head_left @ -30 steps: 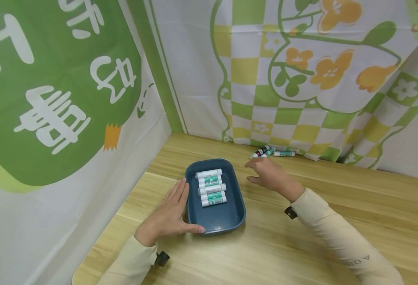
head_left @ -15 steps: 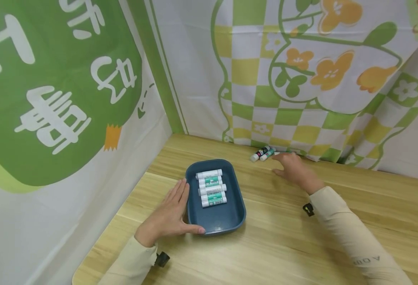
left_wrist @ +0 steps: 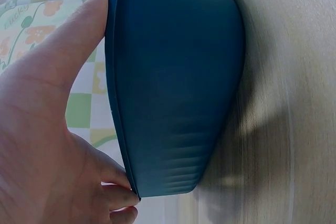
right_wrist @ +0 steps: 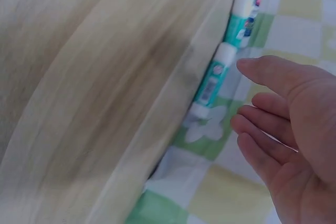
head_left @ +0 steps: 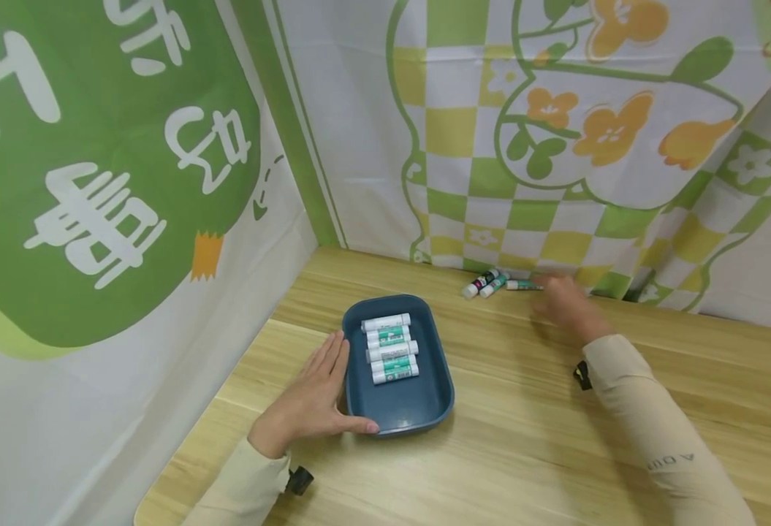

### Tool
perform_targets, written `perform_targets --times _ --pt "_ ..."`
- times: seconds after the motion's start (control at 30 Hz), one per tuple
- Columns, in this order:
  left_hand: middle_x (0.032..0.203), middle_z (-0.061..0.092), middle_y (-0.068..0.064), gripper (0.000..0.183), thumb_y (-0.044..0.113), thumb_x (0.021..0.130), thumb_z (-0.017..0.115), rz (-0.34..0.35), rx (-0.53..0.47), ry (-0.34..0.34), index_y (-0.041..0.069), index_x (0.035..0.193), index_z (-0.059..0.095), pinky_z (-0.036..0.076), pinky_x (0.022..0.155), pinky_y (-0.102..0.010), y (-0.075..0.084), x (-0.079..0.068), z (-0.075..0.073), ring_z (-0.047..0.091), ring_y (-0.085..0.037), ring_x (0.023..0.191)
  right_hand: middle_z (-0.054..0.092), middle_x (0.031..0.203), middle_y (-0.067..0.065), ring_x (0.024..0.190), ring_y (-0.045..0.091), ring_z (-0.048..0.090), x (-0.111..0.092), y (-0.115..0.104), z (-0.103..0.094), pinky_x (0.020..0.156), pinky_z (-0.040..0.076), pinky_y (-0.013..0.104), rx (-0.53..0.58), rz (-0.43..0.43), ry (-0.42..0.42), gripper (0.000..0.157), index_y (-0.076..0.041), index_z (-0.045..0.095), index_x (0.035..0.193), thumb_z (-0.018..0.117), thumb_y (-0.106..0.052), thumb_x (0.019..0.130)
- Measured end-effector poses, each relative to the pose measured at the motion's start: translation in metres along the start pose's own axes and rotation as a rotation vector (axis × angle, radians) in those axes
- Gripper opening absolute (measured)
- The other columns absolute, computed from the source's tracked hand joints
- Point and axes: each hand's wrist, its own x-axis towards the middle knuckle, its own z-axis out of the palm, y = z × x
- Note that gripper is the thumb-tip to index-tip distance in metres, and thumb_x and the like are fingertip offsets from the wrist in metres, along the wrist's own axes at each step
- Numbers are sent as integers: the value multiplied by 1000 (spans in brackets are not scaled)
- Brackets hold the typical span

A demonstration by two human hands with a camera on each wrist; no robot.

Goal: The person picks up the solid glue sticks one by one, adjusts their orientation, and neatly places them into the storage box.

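Observation:
A dark blue tray [head_left: 395,409] holds several glue sticks [head_left: 395,374] in a column, white with green or pale labels. My left hand [head_left: 309,398] rests at its left side, fingers straight along the rim and thumb over the near corner. In the left wrist view, thumb and fingertips touch the tray's rim. My right hand [head_left: 564,305] hovers by the table's back edge, holding nothing, with fingers loosely bent in the right wrist view. Nearest it lies a green-labelled glue stick [head_left: 523,285]. Left of that lie another green one [head_left: 494,286] and a black-labelled one [head_left: 480,283].
A wooden table [head_left: 503,453] bears everything. A checked, flowered cloth [head_left: 523,183] hangs along its back edge, right behind the loose glue sticks. A green and white printed sheet [head_left: 214,307] hangs along the left side.
My right hand has moved right along the back of the table, from the black-labelled glue stick to the rightmost green one. My left hand and the tray have stayed put.

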Motion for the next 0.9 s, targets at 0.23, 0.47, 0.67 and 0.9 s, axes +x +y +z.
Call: perform_targets --times 0.23,0.47,0.67,0.9 --pt "177 1 -25 146 83 73 76 -12 0 -6 -7 166 10 15 134 -58 -1 0 1 4 -42 166 66 126 40 108 53 69 7 20 8 94 58 63 20 -15 28 43 18 63 128 72 3 89" --pt "176 1 -27 145 81 73 78 -6 -18 0 -9 165 11 15 134 -60 -1 -1 1 4 -45 165 71 112 32 98 44 70 15 24 12 88 59 61 -4 28 20 25 12 68 112 66 2 90" --pt "176 4 -28 145 80 73 78 -5 -9 5 -9 165 12 17 133 -61 -1 -1 2 6 -45 165 70 109 29 95 42 69 20 22 14 87 58 62 -10 111 -18 20 7 66 108 61 0 90" --pt "176 2 -27 145 81 73 78 1 -8 1 -9 165 11 17 134 -60 -1 -1 1 5 -45 165 71 99 29 89 45 71 27 20 17 80 60 61 -83 139 -4 14 9 66 100 60 2 89"
